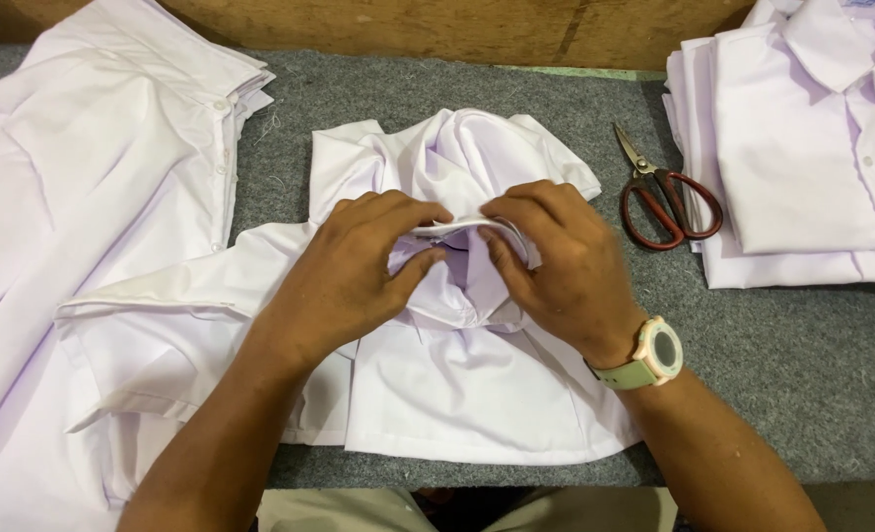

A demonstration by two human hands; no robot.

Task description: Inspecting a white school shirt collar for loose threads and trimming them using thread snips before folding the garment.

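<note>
**White shirt bunched under both hands at the middle of the grey felt table**

White cotton shirt (477,394), smooth and lightly creased, lies crumpled in front of me on the grey felt-covered table (802,365), its upper part heaped into soft folds and its lower panel lying flat toward the near edge. I see my left hand (354,276) and right hand (561,261) both pinching a narrow folded edge of the fabric between thumbs and fingertips; the strip runs taut between them. What that edge is, collar or placket, I cannot tell, since my fingers cover most of it, and the cloth beneath my palms is hidden.

A pale green watch with a round cream case (654,357) sits on my right wrist.

To the left, a loose pile of white shirts (83,197) spreads over the table, buttons showing along one edge; it runs out of view at the left and bottom. To the right, a neatly folded stack of white shirts (802,158) is cut off by the top and right borders. Just beside that stack lie metal scissors with dark red looped handles (666,202), blades shut and pointing away from me. A rough wooden board (408,30) runs along the far side of the table.
</note>
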